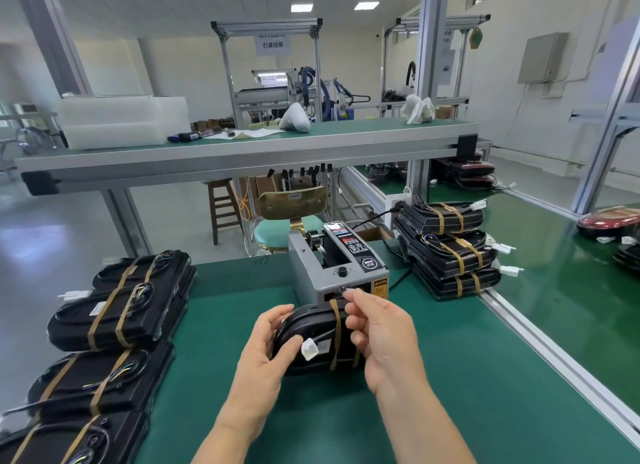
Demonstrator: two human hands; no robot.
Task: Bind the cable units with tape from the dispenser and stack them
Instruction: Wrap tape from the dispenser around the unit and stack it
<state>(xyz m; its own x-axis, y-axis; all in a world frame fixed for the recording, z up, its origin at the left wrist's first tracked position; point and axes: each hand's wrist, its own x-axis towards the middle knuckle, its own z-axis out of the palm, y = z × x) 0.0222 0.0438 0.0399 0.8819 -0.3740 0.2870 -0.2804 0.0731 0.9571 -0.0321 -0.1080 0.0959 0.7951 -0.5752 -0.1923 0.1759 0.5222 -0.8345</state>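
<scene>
Single feed on my end — head camera, worn by person, wide-angle. Faces forward and down across green table (450, 377), seen from its near edge. Close range: left hand (263, 356) and right hand (384, 339) low centre, cable unit (311, 328) between them, forearms entering from bottom edge. Near enough that I read tape (347, 291) pinched at tape dispenser (341, 266) slot, mid-frame. Lens bends margins — stacks of bound units (117, 311) at left bow outward. Second stack (446, 252) sits further off, right of dispenser. Upper half looks over raised shelf (346, 131) into workshop beyond.
</scene>
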